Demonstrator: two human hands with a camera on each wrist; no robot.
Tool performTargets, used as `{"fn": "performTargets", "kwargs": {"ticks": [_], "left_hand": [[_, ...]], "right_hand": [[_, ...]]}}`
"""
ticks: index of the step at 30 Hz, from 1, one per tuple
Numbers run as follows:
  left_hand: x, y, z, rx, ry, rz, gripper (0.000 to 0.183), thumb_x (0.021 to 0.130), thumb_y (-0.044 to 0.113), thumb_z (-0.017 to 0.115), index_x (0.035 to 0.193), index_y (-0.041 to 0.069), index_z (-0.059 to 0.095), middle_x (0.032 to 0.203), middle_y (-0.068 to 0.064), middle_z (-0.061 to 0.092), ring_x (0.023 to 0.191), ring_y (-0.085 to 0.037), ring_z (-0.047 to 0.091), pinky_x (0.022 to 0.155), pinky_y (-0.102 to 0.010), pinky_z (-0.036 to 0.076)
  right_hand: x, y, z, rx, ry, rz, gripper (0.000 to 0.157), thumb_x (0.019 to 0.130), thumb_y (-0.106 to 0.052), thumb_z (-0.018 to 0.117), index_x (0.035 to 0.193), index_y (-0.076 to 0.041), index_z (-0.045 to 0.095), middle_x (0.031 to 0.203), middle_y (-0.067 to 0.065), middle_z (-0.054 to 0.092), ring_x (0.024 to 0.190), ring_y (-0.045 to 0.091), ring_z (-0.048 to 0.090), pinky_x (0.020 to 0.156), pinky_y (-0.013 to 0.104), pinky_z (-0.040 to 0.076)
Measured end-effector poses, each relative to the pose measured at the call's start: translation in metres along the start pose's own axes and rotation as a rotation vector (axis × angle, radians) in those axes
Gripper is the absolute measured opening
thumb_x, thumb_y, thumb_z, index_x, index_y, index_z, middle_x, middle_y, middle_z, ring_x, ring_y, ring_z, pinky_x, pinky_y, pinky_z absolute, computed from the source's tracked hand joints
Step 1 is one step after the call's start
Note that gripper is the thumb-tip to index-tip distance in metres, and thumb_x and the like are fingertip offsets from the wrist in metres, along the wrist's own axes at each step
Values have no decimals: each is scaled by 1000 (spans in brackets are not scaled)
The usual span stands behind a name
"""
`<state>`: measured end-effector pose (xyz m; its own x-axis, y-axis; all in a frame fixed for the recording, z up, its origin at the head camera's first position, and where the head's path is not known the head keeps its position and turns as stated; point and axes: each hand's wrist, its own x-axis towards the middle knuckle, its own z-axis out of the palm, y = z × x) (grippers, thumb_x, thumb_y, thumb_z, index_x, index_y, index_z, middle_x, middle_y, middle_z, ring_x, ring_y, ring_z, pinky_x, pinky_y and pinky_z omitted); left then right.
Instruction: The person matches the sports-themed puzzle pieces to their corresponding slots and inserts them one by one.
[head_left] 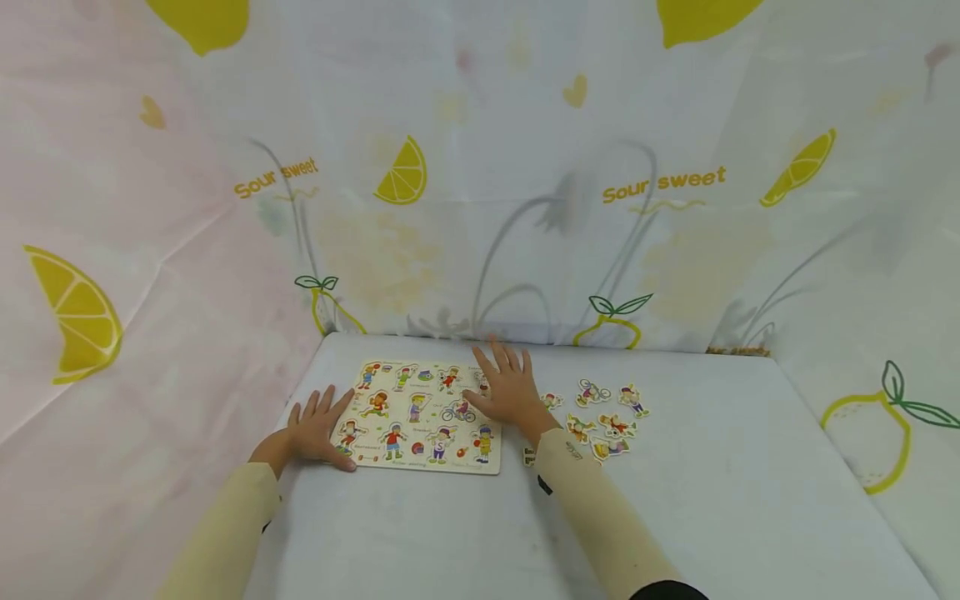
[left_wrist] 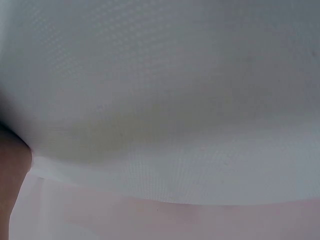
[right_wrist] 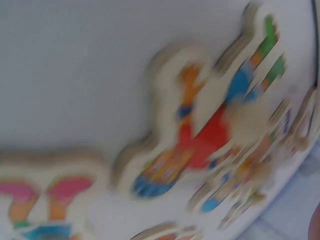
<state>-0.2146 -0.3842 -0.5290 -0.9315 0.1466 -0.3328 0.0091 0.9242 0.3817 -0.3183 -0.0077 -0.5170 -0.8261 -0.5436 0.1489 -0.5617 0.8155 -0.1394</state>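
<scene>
A pale puzzle board (head_left: 442, 468) printed with colourful sports figures lies flat on the white-covered table. My left hand (head_left: 313, 429) rests at its left edge, fingers spread, thumb near the lower left corner. At the upper right edge my right hand (head_left: 510, 396) lies palm down with fingers splayed, covering some of the pictures there. Neither hand holds a thing. Beside the right hand are loose cut-out figure pieces, among them a cyclist (head_left: 592, 392). The right wrist view shows a red-shirted figure piece (right_wrist: 205, 137) up close, blurred, and one with pink shoes (right_wrist: 57, 195).
More loose figure pieces, such as one at the far right (head_left: 633, 401) and one lower down (head_left: 609, 448), are scattered right of the board. A lemon-printed cloth wall (head_left: 480, 250) stands behind the table (head_left: 712, 500) and along its sides.
</scene>
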Motion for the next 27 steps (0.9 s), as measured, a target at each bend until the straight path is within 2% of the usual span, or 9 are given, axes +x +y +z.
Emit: {"fn": "performTargets", "kwargs": {"ticks": [5,11,13,15,18,20,24,27], "left_hand": [[5,-8,6,32,15,-10,146,51,76,81,159,12,6,161,-31,-10,145,-57,-13,109,-74,-14],[9,-13,9,31,37,-3,147,50,75,82,159,12,6,162,-31,-8,146,-57,-11,109,-74,-13],[8,-10,7,39,32,0,147,50,77,80,159,13,5,162,-30,-9,146,-56,-12,110,-73,-13],[6,-7,4,42,30,7,147,51,78,80,159,14,4,161,-31,-10,145,-57,-12,110,-73,-13],[2,-4,-1,37,31,13,144,53,74,82,159,12,6,160,-34,-9,144,-59,-12,109,-75,-12],[-1,-2,-4,30,35,14,143,54,71,84,158,10,8,159,-35,-7,144,-60,-10,108,-76,-11],[-2,0,-2,27,36,24,141,56,69,83,158,9,7,160,-35,-6,144,-60,-9,108,-77,-9],[0,-2,2,19,36,32,142,55,71,83,159,11,6,160,-35,-7,144,-60,-9,108,-76,-11]], "right_hand": [[-12,26,-2,29,20,15,81,94,-64,46,159,-23,20,167,12,8,150,35,20,117,68,11],[-27,53,-6,85,-14,88,77,98,-61,42,160,-22,17,167,14,4,151,38,17,118,66,7],[-29,60,-7,95,9,113,74,99,-56,45,159,-20,21,166,17,10,149,39,20,118,65,11],[-30,64,-8,107,50,147,69,99,-49,50,155,-15,29,161,20,22,144,41,29,116,63,20],[-30,63,-9,173,125,180,55,97,-35,60,142,-8,46,144,21,45,131,41,46,107,59,36],[-30,60,-9,224,138,193,44,95,-30,65,131,-6,56,132,19,56,121,39,55,99,56,43],[-31,53,-8,305,94,223,24,94,-28,67,109,-11,71,112,11,69,104,32,64,92,54,46],[-34,49,-6,351,28,250,17,92,-30,70,97,-14,75,98,4,71,92,25,65,89,51,47]]}}
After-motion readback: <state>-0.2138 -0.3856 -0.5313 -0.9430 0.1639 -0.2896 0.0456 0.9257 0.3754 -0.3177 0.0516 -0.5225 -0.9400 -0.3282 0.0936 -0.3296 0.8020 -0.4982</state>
